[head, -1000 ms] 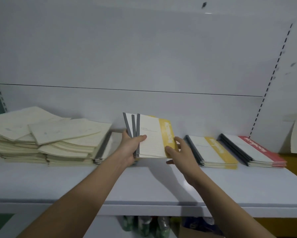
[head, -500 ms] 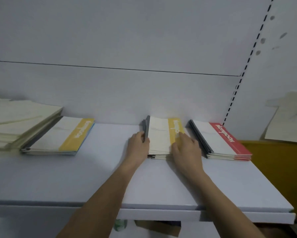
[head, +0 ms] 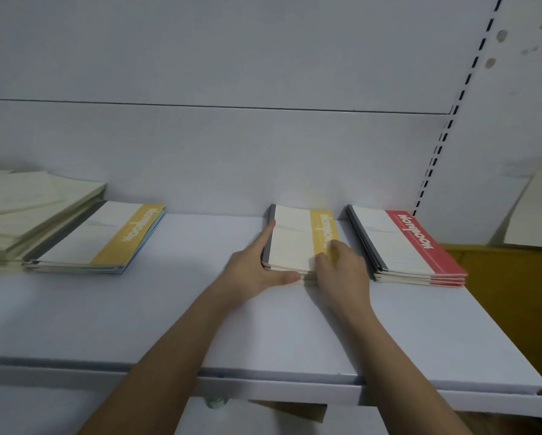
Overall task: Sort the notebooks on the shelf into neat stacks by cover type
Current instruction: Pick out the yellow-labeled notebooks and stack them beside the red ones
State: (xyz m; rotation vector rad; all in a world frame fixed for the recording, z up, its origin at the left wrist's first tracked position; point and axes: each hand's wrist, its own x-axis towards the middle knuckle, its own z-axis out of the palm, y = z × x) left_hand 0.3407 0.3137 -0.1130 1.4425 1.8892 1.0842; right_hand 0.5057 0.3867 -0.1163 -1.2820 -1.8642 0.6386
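On shelf (head: 112, 324): left hand (head: 257, 268) flat against yellow stack (head: 294, 243); right hand (head: 341, 271) presses it, fingertips hidden.

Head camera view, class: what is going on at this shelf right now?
A person is squaring up a stack of yellow-banded notebooks on the white shelf. The left hand presses flat against the stack's left edge, thumb along its front; the right hand rests on its right front corner. A red-banded stack lies just to the right, apart from it. Further left lies another yellow-banded stack, beside an untidy pile of cream notebooks.
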